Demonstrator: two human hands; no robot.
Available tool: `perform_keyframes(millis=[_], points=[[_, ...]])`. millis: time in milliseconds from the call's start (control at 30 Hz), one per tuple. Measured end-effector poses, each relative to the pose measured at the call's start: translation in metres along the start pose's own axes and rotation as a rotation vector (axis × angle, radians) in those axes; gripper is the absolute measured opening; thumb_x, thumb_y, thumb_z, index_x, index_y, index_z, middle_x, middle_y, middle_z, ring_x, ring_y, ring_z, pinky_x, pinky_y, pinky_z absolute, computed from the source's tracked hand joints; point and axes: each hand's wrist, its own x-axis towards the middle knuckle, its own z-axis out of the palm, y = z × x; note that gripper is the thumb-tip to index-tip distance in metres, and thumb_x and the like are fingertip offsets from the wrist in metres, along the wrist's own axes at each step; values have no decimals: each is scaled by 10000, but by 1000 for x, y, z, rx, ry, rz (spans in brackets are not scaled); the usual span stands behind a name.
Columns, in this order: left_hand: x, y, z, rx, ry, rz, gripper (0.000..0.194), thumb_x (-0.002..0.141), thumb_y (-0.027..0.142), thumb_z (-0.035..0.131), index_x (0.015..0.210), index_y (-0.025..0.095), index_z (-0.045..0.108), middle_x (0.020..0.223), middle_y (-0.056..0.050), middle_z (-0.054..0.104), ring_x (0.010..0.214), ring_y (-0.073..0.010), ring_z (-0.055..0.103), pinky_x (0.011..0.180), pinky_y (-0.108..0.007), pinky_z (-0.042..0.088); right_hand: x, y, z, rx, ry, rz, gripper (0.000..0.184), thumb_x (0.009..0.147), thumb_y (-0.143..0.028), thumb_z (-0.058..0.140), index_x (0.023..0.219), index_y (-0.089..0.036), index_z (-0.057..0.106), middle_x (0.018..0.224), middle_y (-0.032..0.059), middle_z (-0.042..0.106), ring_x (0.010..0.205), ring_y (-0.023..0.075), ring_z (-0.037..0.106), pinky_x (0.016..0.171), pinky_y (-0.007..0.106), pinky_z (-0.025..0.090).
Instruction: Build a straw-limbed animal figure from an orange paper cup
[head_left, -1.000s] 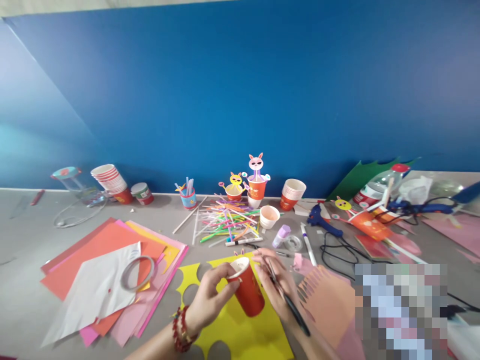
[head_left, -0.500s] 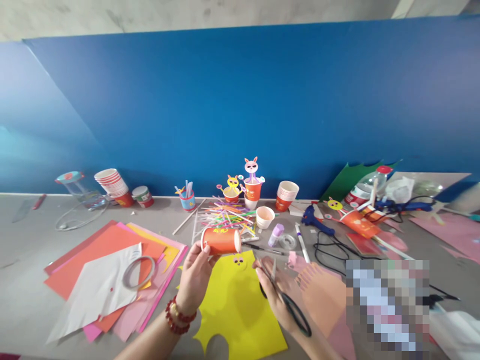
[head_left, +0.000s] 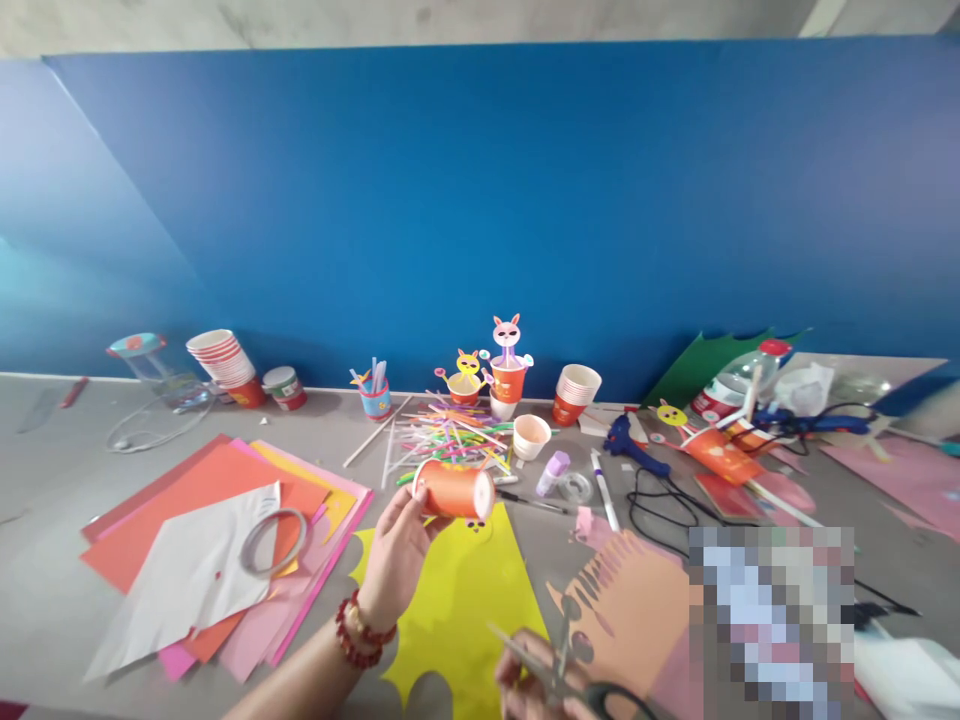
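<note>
Holding the cup [head_left: 454,491] sideways in my left hand [head_left: 395,550], fingers closed round its base, keeps its wall turned toward me. Below and right of it, my right hand [head_left: 525,690] grips open scissors [head_left: 559,668] over the yellow paper [head_left: 465,600] on the counter [head_left: 45,590].

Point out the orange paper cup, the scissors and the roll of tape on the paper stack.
orange paper cup [head_left: 454,491], head view, middle of its side wall.
scissors [head_left: 556,665], head view, where the open blades cross.
roll of tape [head_left: 251,553], head view, lower left of the ring.
</note>
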Motion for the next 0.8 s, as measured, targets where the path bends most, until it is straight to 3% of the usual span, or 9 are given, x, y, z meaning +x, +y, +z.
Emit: perform_keyframes(millis=[133,267,367,433,500,567,667,733,800], points=[[-1,-8,4,-171,172,-141,198,845,300,730,1004,199,669,1122,-63,717,996,-203,681,801,-326,571,4,-31,-2,-253,197,-283,281,941,-512,550,959,-233,579,673,-5,653,633,176,681,661,268,533],[-8,-11,14,-178,156,-208,198,876,332,688,1017,196,660,1173,-93,702,1073,-237,665,845,-368,587,31,-42,17,-477,178,-412,42,891,-256,592,921,-240,567,813,-1,631,676,162,644,636,244,507],[-9,-10,24,-194,176,-258,225,882,315,678,1050,168,650,1056,-88,727,800,-172,707,669,-279,595,48,-39,30,-601,201,-504,98,842,-150,576,881,-235,550,837,-1,608,686,157,605,627,240,467],[-6,-8,28,-235,209,-322,219,887,303,661,1046,154,636,874,-48,726,484,-81,594,432,-182,477,53,-38,34,-616,214,-548,117,829,-123,553,871,-231,535,838,-2,590,687,155,591,628,241,447],[-2,-7,30,-291,219,-382,168,906,281,611,983,133,625,695,-9,678,309,-21,389,306,-137,291,53,-38,34,-610,232,-545,127,802,-111,556,838,-227,517,800,-14,560,660,149,566,609,239,421],[2,-6,31,-337,215,-406,140,919,245,552,875,123,606,575,15,617,269,-8,290,283,-130,206,51,-38,31,-582,235,-497,144,772,-109,584,810,-225,509,776,-24,547,655,149,553,601,238,402],[5,-2,32,-369,215,-382,190,920,223,505,760,142,568,479,39,546,261,-20,274,282,-138,209,48,-31,28,-398,198,-376,149,763,-150,657,830,-223,546,793,-15,603,708,161,593,656,249,422],[6,1,34,-395,214,-359,194,917,216,493,750,152,568,456,51,520,260,-28,277,282,-139,213,48,-22,29,-146,136,-271,153,799,-270,701,860,-222,569,747,-12,634,703,174,627,674,263,440],[7,4,37,-418,213,-340,184,908,202,487,754,154,576,456,49,517,266,-34,293,278,-139,205,49,-13,30,127,77,-183,296,790,-436,744,910,-224,575,667,-18,637,672,189,651,671,277,445]])
